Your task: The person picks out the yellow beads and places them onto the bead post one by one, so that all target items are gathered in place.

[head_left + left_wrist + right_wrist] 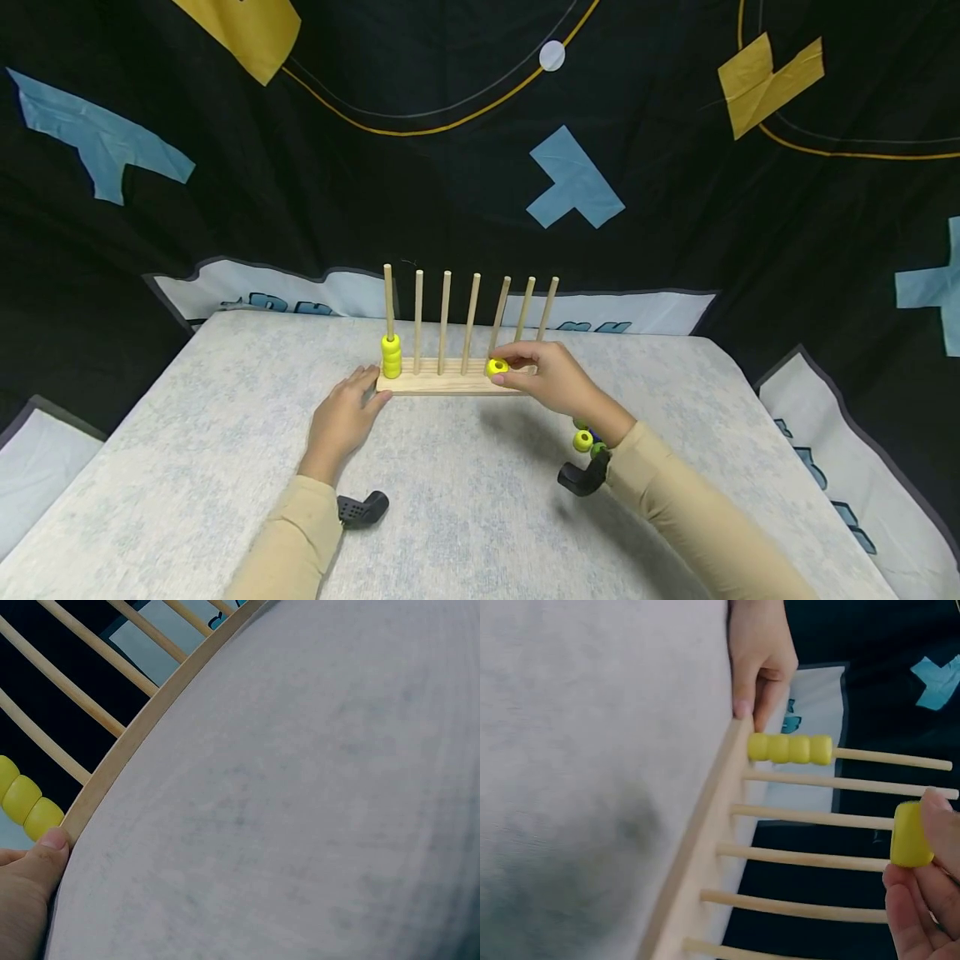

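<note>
- Right hand (543,375): fingers pinch a yellow bead (497,367) by its sides, at 3 o'clock from the yellow stack (392,358).
- Left hand (341,421): thumb and fingers grip the peg rack (450,384) at its 9 o'clock end.
- Bead: probably light, hard, slightly slippery; best held by the rim, hole uncovered.
- Rack: likely stiff, tippable; hold the base, not the slender pegs (445,321).

RH (546,377) pinching (LH (341,419) palm-down)
</note>
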Demonstrator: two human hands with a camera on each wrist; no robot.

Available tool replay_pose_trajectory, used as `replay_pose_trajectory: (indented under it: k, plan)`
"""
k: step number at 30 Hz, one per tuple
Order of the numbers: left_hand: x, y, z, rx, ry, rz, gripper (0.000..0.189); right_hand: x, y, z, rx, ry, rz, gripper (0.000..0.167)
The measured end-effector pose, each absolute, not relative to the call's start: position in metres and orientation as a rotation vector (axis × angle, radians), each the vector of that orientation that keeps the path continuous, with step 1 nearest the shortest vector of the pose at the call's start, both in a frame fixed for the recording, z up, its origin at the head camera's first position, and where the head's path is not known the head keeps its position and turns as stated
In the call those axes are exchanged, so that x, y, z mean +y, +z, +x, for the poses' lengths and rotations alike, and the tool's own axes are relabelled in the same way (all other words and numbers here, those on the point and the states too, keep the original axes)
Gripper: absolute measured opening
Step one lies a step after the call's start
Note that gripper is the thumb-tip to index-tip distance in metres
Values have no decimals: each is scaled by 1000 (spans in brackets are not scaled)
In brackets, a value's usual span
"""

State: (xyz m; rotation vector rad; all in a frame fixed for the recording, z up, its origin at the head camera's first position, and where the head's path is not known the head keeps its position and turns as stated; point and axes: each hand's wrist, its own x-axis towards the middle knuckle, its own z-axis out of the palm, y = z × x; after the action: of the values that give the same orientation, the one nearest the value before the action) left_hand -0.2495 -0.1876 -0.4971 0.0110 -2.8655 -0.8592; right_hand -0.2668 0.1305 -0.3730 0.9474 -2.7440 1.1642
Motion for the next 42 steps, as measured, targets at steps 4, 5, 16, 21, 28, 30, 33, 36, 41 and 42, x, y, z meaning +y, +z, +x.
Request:
replay_pose_trajectory:
  k: [4, 5, 16, 21, 28, 30, 33, 36, 41, 42]
  plan:
    - [-188, -496, -249, -2867, -857, 8, 60, 120, -359, -273, -2711, 1129, 1009, 37]
    - [-188, -496, -249, -2866, -857, 7, 60, 118, -356, -275, -2704, 1124, 1020, 37]
    - [-188, -496, -248, -2851, -870, -5, 59, 83, -316, -291, -2623, 1173, 1069, 38]
    - [-188, -496, -248, -2855, -867, -3, 59, 70, -302, -300, -2588, 1204, 1076, 38]
    - [-188, -496, -250, -2869, -857, -1, 60, 51, -288, -314, -2589, 1217, 1002, 37]
    - [-189, -496, -250, -2869, -855, 2, 59, 45, -286, -318, -2593, 1226, 981, 37]
    - [-188, -496, -250, -2870, -853, 9, 59, 36, -284, -323, -2591, 1218, 966, 37]
    - [-188, -496, -250, -2868, -854, 8, 59, 30, -284, -327, -2595, 1239, 945, 36]
    - [-188, -497, -250, -2861, -857, 3, 60, 19, -288, -329, -2600, 1268, 914, 36]
    - [-189, -497, -250, -2861, -857, 4, 60, 16, -289, -329, -2598, 1273, 911, 36]
